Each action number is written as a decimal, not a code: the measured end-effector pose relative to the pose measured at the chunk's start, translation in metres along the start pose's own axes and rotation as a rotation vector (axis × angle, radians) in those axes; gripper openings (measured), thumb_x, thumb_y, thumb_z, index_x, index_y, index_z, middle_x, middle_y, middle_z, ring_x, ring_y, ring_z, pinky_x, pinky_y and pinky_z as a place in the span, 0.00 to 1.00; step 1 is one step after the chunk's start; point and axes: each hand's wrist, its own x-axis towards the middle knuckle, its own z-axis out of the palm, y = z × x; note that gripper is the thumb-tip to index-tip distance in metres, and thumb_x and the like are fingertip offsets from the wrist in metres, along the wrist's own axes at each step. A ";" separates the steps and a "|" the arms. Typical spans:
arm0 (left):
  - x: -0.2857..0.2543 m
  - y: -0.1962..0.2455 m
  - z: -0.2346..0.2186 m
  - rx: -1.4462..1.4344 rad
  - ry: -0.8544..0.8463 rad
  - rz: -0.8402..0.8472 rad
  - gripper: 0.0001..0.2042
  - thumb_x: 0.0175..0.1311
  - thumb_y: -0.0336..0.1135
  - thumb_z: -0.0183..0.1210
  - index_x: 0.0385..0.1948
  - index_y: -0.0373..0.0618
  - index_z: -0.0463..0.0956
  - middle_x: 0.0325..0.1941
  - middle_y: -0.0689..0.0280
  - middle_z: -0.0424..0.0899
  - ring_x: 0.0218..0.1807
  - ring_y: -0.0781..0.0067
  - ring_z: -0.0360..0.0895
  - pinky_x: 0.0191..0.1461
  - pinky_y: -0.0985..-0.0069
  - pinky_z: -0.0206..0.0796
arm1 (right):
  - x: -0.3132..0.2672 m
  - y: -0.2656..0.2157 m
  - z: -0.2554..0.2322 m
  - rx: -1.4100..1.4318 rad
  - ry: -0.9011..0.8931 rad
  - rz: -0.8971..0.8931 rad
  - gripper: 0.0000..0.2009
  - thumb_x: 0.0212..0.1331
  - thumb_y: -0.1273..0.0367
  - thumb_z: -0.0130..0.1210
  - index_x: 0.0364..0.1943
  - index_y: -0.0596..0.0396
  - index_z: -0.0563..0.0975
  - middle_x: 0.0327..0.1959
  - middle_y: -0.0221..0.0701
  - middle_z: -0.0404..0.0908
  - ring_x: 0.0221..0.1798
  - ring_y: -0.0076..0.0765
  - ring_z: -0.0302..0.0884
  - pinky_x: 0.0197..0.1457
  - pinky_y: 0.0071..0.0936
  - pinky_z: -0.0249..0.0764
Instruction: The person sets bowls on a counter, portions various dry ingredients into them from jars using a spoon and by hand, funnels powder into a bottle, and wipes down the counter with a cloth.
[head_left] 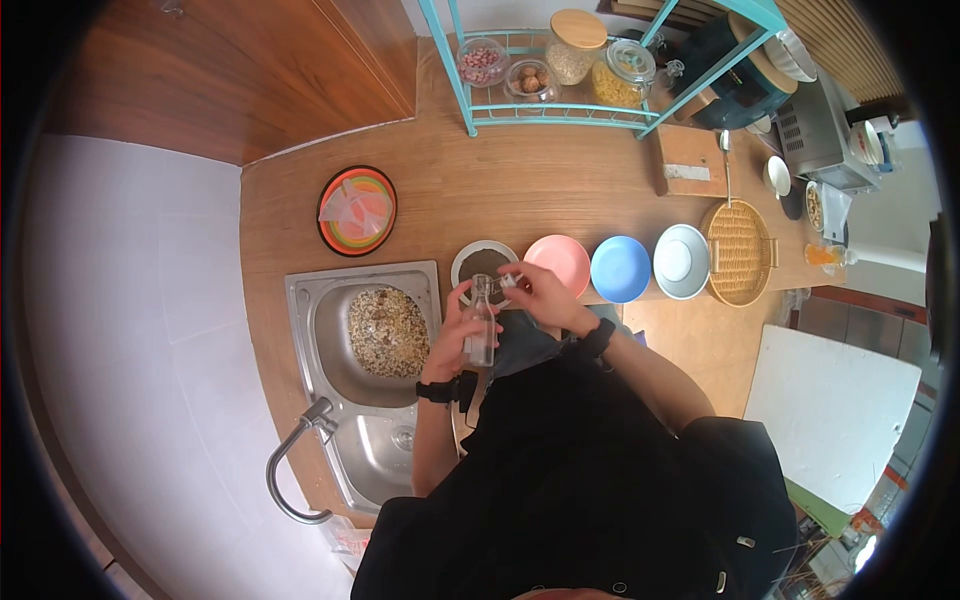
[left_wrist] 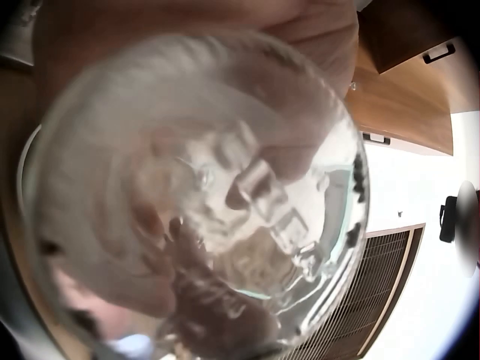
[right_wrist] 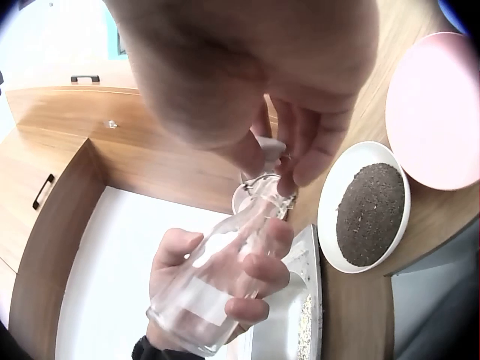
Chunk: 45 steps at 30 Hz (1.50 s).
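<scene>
The glass bottle (head_left: 481, 352) is gripped by the left hand's (head_left: 453, 338) fingers near the white bowl (right_wrist: 328, 208). Its pale stopper (right_wrist: 270, 153) appears pinched by the right hand's (head_left: 545, 298) fingers; seemingly the mouth is being opened or closed, so steady support is called for next.

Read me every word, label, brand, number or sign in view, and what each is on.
No text is readable in any view.
Glass bottle: no legible lettering.
Pale patch on the wooden board: too small to tell whether it bears print.
Bottle with orange contents: too small to read any label.
</scene>
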 end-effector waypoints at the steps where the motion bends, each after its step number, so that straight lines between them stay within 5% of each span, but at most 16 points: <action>1: 0.000 -0.001 -0.001 0.032 -0.052 0.017 0.33 0.64 0.26 0.58 0.70 0.51 0.52 0.50 0.59 0.77 0.44 0.61 0.82 0.43 0.65 0.80 | 0.004 0.002 -0.002 0.000 -0.003 -0.001 0.16 0.62 0.72 0.59 0.54 0.59 0.76 0.31 0.37 0.82 0.30 0.36 0.79 0.39 0.31 0.77; 3: 0.001 -0.003 -0.001 0.065 -0.103 0.033 0.34 0.64 0.26 0.58 0.71 0.51 0.51 0.49 0.60 0.76 0.42 0.63 0.82 0.44 0.67 0.80 | 0.011 0.008 -0.004 -0.044 -0.020 0.006 0.17 0.63 0.72 0.60 0.56 0.57 0.77 0.36 0.35 0.83 0.36 0.28 0.79 0.41 0.26 0.75; 7: 0.008 -0.010 0.010 0.228 -0.079 0.064 0.37 0.63 0.25 0.60 0.73 0.51 0.50 0.45 0.62 0.75 0.37 0.71 0.79 0.42 0.74 0.76 | 0.014 -0.013 0.003 0.029 -0.012 -0.013 0.16 0.64 0.72 0.58 0.56 0.56 0.77 0.39 0.35 0.83 0.35 0.29 0.79 0.41 0.28 0.75; 10: 0.012 -0.016 0.012 0.246 -0.035 0.152 0.39 0.63 0.25 0.60 0.74 0.50 0.48 0.43 0.64 0.75 0.35 0.75 0.78 0.39 0.76 0.74 | 0.015 -0.019 0.002 -0.121 -0.055 -0.109 0.16 0.64 0.71 0.57 0.55 0.57 0.77 0.39 0.44 0.84 0.38 0.42 0.85 0.43 0.34 0.79; 12: 0.010 -0.015 0.018 0.261 -0.021 0.206 0.40 0.63 0.24 0.59 0.75 0.50 0.46 0.43 0.64 0.75 0.35 0.75 0.78 0.38 0.77 0.73 | 0.016 -0.009 0.005 -0.196 0.011 -0.367 0.16 0.65 0.72 0.53 0.56 0.56 0.78 0.43 0.45 0.83 0.41 0.47 0.83 0.45 0.37 0.78; 16: 0.004 -0.003 0.040 0.266 -0.032 0.336 0.44 0.62 0.21 0.56 0.77 0.52 0.38 0.40 0.64 0.76 0.34 0.75 0.78 0.35 0.77 0.73 | 0.011 -0.031 -0.005 -0.060 -0.125 -0.122 0.17 0.64 0.76 0.50 0.56 0.58 0.77 0.45 0.43 0.82 0.42 0.45 0.81 0.48 0.37 0.76; 25: 0.022 -0.018 0.046 0.369 -0.017 0.369 0.45 0.60 0.20 0.55 0.78 0.52 0.38 0.43 0.60 0.78 0.32 0.75 0.77 0.36 0.78 0.72 | 0.007 -0.014 0.001 -0.313 0.055 -0.384 0.19 0.61 0.73 0.51 0.58 0.60 0.75 0.53 0.47 0.77 0.54 0.48 0.76 0.55 0.36 0.74; 27: 0.025 -0.015 0.047 0.413 -0.004 0.374 0.44 0.60 0.20 0.55 0.77 0.51 0.39 0.45 0.60 0.78 0.33 0.76 0.76 0.36 0.79 0.72 | 0.007 -0.017 -0.002 -0.171 -0.056 -0.109 0.21 0.64 0.72 0.51 0.62 0.60 0.71 0.56 0.44 0.77 0.57 0.44 0.75 0.60 0.33 0.73; 28: 0.032 -0.013 0.045 0.512 -0.014 0.477 0.43 0.61 0.20 0.56 0.77 0.50 0.41 0.47 0.60 0.77 0.36 0.76 0.76 0.38 0.79 0.71 | 0.008 -0.017 -0.003 -0.170 -0.050 -0.113 0.21 0.64 0.72 0.51 0.62 0.60 0.71 0.56 0.44 0.77 0.57 0.44 0.75 0.60 0.33 0.73; 30: 0.046 -0.007 0.039 0.613 -0.031 0.577 0.41 0.62 0.21 0.56 0.76 0.49 0.43 0.48 0.61 0.76 0.39 0.77 0.75 0.40 0.79 0.71 | 0.006 -0.015 -0.001 0.496 -0.033 0.099 0.22 0.67 0.71 0.51 0.65 0.60 0.68 0.60 0.43 0.76 0.60 0.38 0.74 0.62 0.32 0.72; 35: 0.080 0.057 0.048 0.513 0.260 0.716 0.36 0.68 0.24 0.56 0.75 0.48 0.45 0.49 0.65 0.72 0.47 0.78 0.72 0.49 0.78 0.70 | -0.008 0.016 -0.017 0.179 0.066 0.029 0.19 0.69 0.66 0.52 0.60 0.61 0.73 0.57 0.41 0.80 0.56 0.37 0.79 0.58 0.36 0.76; 39: 0.125 0.082 0.034 0.572 0.291 0.817 0.35 0.69 0.28 0.57 0.74 0.43 0.48 0.50 0.63 0.73 0.51 0.76 0.73 0.56 0.75 0.68 | -0.029 0.021 -0.046 -0.084 0.011 0.174 0.16 0.68 0.66 0.52 0.54 0.61 0.78 0.48 0.40 0.85 0.51 0.40 0.83 0.57 0.35 0.77; 45: 0.178 0.070 0.010 0.573 0.276 0.928 0.33 0.69 0.24 0.58 0.73 0.40 0.50 0.45 0.67 0.72 0.49 0.76 0.72 0.57 0.77 0.66 | -0.049 0.044 -0.066 -0.001 0.190 0.221 0.14 0.67 0.68 0.51 0.50 0.61 0.79 0.43 0.40 0.87 0.45 0.41 0.86 0.51 0.34 0.80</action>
